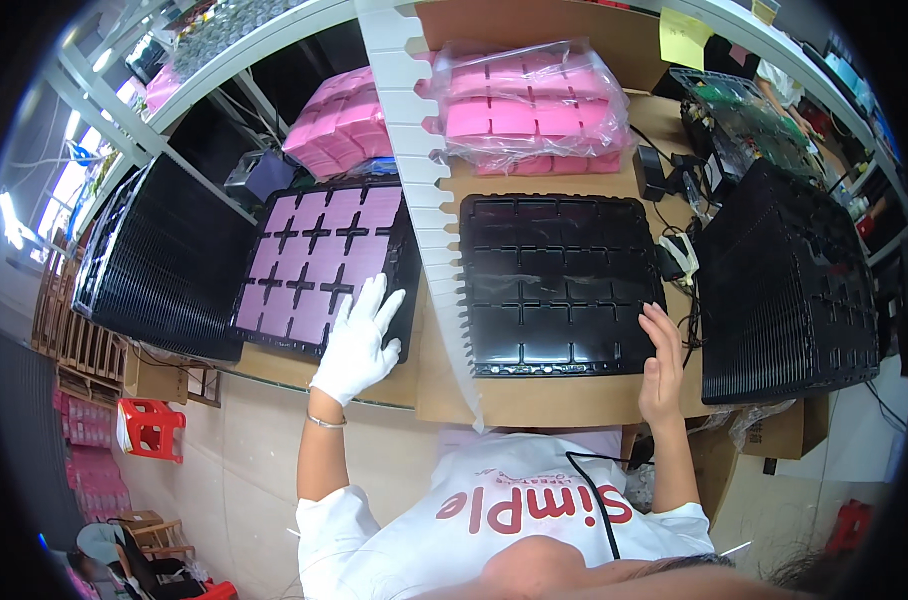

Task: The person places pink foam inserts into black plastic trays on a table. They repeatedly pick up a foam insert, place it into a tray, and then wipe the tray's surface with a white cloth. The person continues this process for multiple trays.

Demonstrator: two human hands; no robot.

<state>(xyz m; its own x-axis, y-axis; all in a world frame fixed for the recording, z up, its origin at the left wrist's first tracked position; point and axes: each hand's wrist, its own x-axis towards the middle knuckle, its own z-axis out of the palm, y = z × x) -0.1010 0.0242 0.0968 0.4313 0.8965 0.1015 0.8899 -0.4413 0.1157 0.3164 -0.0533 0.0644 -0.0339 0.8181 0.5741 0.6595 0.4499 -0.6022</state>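
My left hand (pixel 359 342), in a white glove, lies with fingers stretched over the lower right corner of a black tray (pixel 404 240). Flat pink pieces (pixel 299 235) fill that tray's pockets, parted by black cross-shaped ribs. Bare and upright, my right hand (pixel 660 365) is beside the right edge of a second black tray (pixel 564 285), with its fingers extended. Whether the fingertips touch that edge I cannot tell. The second tray's pockets look dark and glossy, with no pink pieces in them. Neither hand visibly grips anything.
Tall stacks of black trays stand at the left (pixel 169 255) and right (pixel 794 290). A white notched divider (pixel 424 200) runs between the two work trays. Behind lie pink pieces in a clear bag (pixel 534 105) and a pink stack (pixel 339 125). Cables (pixel 689 320) trail near the right stack.
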